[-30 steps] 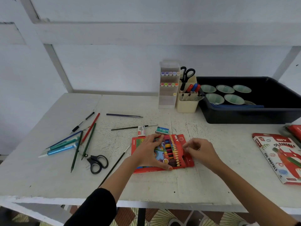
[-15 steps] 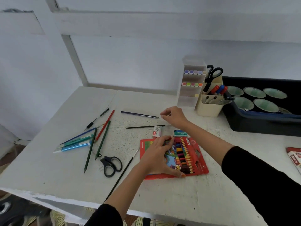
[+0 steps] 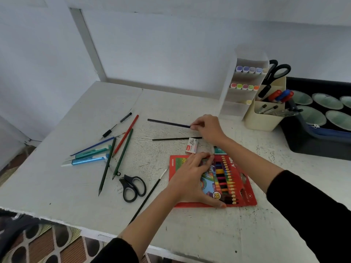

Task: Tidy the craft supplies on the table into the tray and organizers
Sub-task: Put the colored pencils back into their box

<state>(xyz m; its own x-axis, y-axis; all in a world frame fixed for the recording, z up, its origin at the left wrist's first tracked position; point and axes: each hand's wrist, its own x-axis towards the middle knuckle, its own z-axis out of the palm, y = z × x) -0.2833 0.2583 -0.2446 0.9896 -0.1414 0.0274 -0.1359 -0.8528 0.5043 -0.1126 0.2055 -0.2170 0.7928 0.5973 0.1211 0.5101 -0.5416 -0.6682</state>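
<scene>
My right hand (image 3: 208, 128) reaches across to the table's middle and pinches the right end of a dark blue pencil (image 3: 168, 123) that lies flat. My left hand (image 3: 191, 179) rests spread on a red pack of coloured pencils (image 3: 233, 179), holding it down. A thin black pencil (image 3: 174, 138) lies just below the blue one. A small white staples box (image 3: 191, 146) and a teal eraser (image 3: 218, 149), partly hidden by my right forearm, sit above the pack.
Loose pens and pencils (image 3: 106, 149) lie at the left, with black scissors (image 3: 133, 186) and a thin brush (image 3: 150, 194) beside them. At the back right stand a marker organizer (image 3: 241, 88), a cream pen holder (image 3: 266, 116) and a black tray (image 3: 311, 141) with green dishes.
My right hand left the red pack, moved up and left, and now pinches the dark blue pencil's end. The camera turned left and closer. My left hand stayed on the pack.
</scene>
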